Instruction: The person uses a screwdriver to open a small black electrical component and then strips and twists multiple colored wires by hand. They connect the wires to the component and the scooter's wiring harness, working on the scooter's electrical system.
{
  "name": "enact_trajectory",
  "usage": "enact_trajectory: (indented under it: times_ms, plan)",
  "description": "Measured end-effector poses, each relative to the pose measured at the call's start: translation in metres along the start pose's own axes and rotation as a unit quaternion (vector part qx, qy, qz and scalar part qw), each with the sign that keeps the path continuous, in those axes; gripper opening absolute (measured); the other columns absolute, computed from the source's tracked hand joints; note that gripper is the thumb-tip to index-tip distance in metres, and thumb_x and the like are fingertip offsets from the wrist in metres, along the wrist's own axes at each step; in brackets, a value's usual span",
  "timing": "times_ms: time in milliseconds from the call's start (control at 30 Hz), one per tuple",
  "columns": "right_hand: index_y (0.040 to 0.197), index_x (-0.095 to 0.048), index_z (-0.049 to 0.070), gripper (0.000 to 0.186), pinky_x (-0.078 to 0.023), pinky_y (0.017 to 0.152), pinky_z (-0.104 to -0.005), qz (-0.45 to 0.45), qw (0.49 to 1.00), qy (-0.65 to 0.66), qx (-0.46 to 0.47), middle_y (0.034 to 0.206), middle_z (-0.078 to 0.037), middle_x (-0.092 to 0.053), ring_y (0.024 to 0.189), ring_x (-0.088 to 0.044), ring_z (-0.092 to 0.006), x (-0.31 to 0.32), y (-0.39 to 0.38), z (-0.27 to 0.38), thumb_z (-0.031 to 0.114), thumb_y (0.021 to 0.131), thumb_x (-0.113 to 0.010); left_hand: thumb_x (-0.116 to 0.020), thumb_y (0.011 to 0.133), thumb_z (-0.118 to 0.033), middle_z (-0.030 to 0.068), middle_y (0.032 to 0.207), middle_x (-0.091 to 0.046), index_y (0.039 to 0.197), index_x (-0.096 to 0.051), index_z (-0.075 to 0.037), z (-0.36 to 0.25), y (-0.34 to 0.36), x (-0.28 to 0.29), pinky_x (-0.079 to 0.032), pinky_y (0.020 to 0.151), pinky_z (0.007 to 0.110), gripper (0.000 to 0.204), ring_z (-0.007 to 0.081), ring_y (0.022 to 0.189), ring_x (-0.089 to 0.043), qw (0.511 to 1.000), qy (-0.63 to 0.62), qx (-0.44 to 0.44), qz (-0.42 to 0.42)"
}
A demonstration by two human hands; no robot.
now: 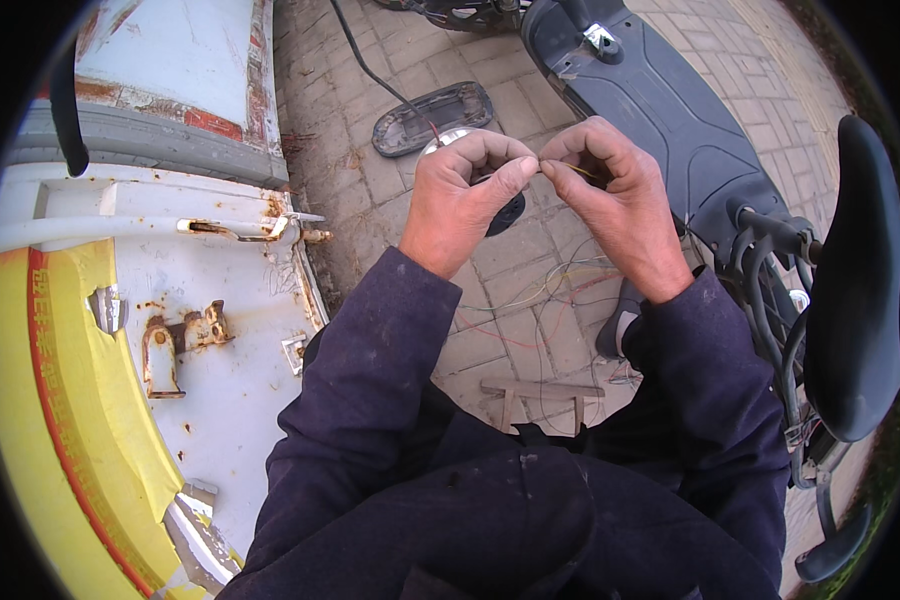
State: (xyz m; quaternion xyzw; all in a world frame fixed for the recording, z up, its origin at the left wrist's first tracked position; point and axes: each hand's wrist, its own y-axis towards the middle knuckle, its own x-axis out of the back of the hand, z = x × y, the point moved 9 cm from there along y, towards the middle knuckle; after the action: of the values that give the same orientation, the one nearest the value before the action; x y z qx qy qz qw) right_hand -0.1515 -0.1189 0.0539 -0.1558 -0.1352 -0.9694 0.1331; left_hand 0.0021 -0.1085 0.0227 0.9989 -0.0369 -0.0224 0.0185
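Note:
My left hand (467,198) and my right hand (615,205) meet at the fingertips in front of me, each closed in a pinch. A short stretch of thin yellow wire (583,172) shows inside my curled right fingers and runs to the pinch; its end is hidden between the fingertips. Below my hands, several loose thin wires (560,290), red, yellow and dark, trail over the paving. Partly behind my left hand are a shiny round metal part (447,137) with a cable running up from it, and a round black part (508,215).
A black oval tray-like part (435,118) lies on the brick paving. On the right stand a scooter's dark footboard (640,110) and black saddle (855,290). Left is a rusty white metal panel (240,400) with yellow sheeting (80,400). A small wooden stool (540,388) stands near my legs.

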Motion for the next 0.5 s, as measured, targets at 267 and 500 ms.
enact_trajectory:
  times_ms: [267, 500]
  plan:
    - [0.090, -0.064, 0.002, 0.010, -0.046, 0.064, -0.0270, -0.030, 0.986, -0.113, 0.116, 0.087, -0.005, -0.058, 0.073, -0.057, -0.0146, 0.002, -0.004, 0.026, -0.003, 0.084, -0.069, -0.074, 0.091, -0.015, -0.0035, 0.080, -0.064, 0.094, -0.071, -0.001, -0.001, -0.001, -0.001, -0.046, 0.064, 0.020, 0.015, 0.0037, 0.072, -0.055, 0.999, 0.043, 0.000, -0.003]
    - [0.084, -0.061, 0.010, 0.016, -0.048, 0.062, -0.0323, 0.007, 0.866, -0.321, 0.383, 0.085, -0.001, -0.054, 0.075, -0.058, -0.0194, -0.013, -0.018, 0.063, 0.011, 0.072, -0.071, -0.072, 0.091, -0.013, -0.0013, 0.085, -0.065, 0.098, -0.069, 0.000, 0.003, -0.002, -0.003, -0.047, 0.069, 0.021, 0.015, 0.0047, 0.077, -0.057, 0.995, -0.035, 0.066, 0.065]
